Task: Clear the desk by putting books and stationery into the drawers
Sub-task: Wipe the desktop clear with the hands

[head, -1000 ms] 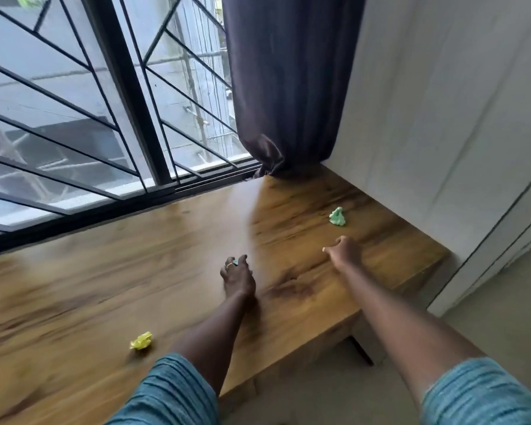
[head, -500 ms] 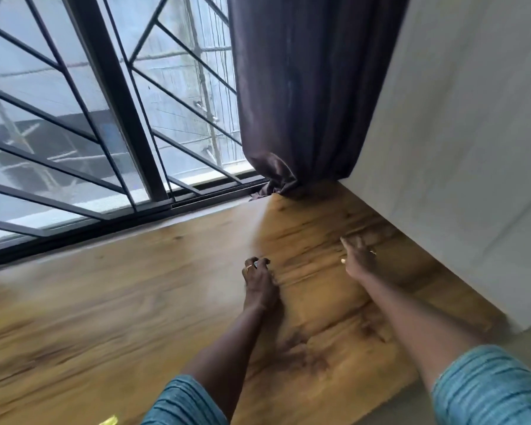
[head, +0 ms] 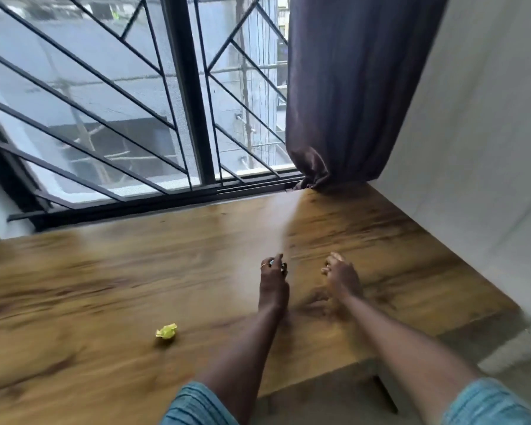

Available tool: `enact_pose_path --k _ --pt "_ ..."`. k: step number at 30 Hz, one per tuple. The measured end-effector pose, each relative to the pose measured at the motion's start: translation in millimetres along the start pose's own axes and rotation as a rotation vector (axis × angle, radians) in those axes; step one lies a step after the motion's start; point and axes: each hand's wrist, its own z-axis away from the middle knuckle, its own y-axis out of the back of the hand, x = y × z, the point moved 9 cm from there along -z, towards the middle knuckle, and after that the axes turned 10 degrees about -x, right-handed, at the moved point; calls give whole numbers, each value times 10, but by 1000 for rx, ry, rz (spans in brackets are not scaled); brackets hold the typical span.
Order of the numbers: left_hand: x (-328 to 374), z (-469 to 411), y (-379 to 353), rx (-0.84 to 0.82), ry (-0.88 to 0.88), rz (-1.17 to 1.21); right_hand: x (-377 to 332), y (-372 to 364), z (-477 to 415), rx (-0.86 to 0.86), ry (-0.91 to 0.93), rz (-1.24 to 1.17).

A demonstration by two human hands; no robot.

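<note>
Paper ball (head: 166, 330) lay on the desk (head: 105, 271), left of the left forearm, apart from both hands | left hand (head: 273, 279), right hand (head: 341, 274): fingers curled, contents too blurred to tell | best approach seemed a light pinch from above; no drawer showed.

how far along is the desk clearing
Done: no books or pens show on the desk. In hand: left hand and right hand curl above it; whether they hold anything is unclear. To do: one yellow paper ball; no drawer in view.
</note>
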Motion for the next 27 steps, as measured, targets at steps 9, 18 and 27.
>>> enact_pose_path --k 9,18,27 --pt "-415 1607 763 222 39 -1 -1308 -349 1451 -11 282 -194" --pt "-1262 2900 1902 554 187 -140 -2744 -1111 2611 -187 596 -226" --pt "-2611 4727 3006 753 443 -121 -4127 -2396 4336 -505 858 -189"
